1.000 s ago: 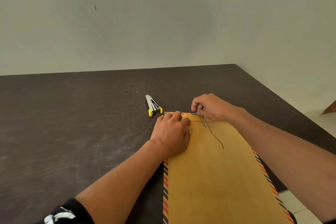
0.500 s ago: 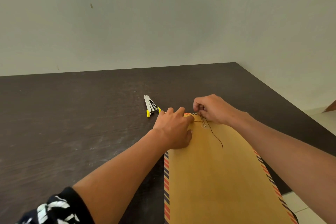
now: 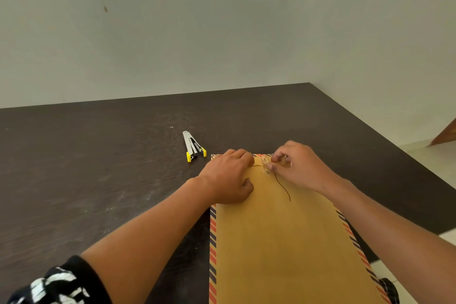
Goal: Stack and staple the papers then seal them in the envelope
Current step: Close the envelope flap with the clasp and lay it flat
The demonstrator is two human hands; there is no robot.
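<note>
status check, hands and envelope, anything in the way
Left hand flat, pressing envelope near flap. Right hand pinching black string at the eyelets. Stapler set aside on table, nothing blocking.

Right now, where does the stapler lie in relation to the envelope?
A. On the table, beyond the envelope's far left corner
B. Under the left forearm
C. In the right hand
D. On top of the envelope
A: the stapler lies on the dark table, apart from the envelope, just past its far left corner; neither the left hand nor the right hand touches it.
</note>
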